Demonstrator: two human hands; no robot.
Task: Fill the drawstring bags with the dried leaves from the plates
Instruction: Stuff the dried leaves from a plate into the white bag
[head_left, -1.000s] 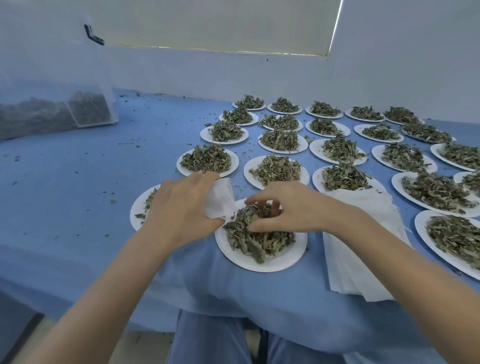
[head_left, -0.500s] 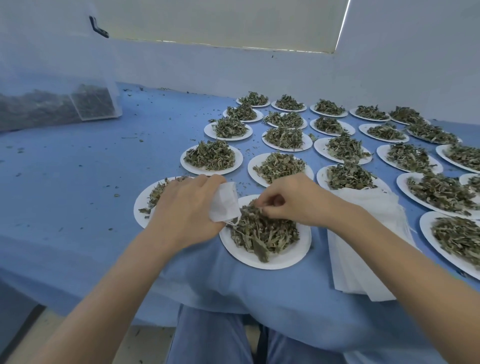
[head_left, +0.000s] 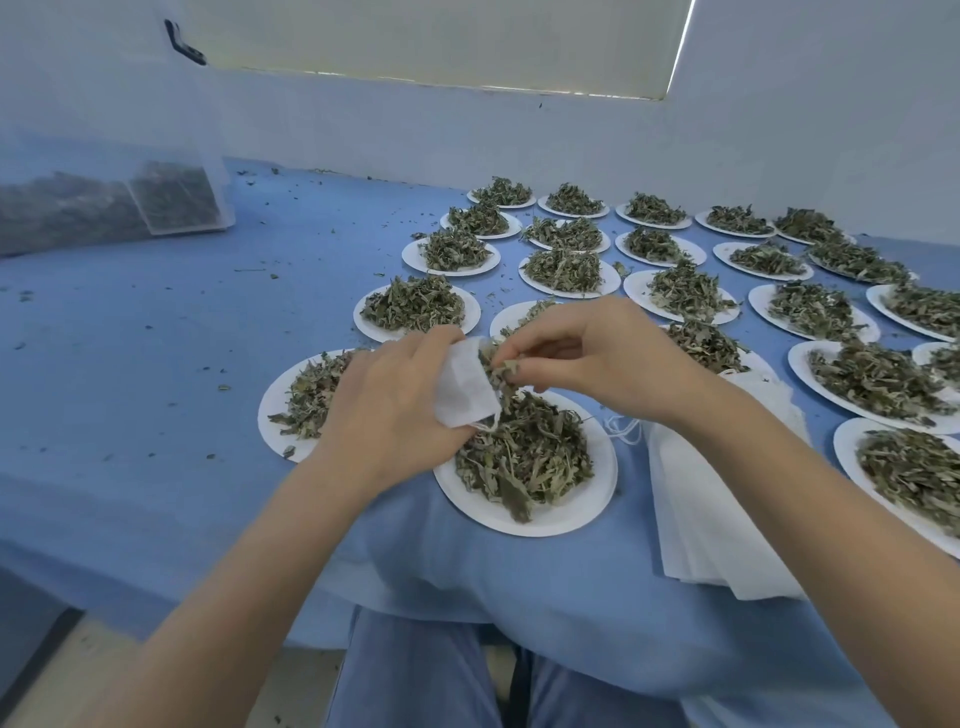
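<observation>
Left hand (head_left: 387, 410): grips a white drawstring bag (head_left: 464, 387), mouth turned right, above the near paper plate (head_left: 524, 517).
Right hand (head_left: 597, 358): pinches dried leaves (head_left: 501, 366) at the bag's mouth.
Stack of empty bags (head_left: 711, 499): lies right of that plate.
Progress: early; some twenty heaped plates wait, no filled bag visible.
Change: a second ago the right hand was down in the plate's heap; it has since risen to the bag.

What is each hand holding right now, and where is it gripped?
The left hand grips a small white drawstring bag by its side. The right hand pinches a tuft of dried leaves at the bag's mouth.
</observation>
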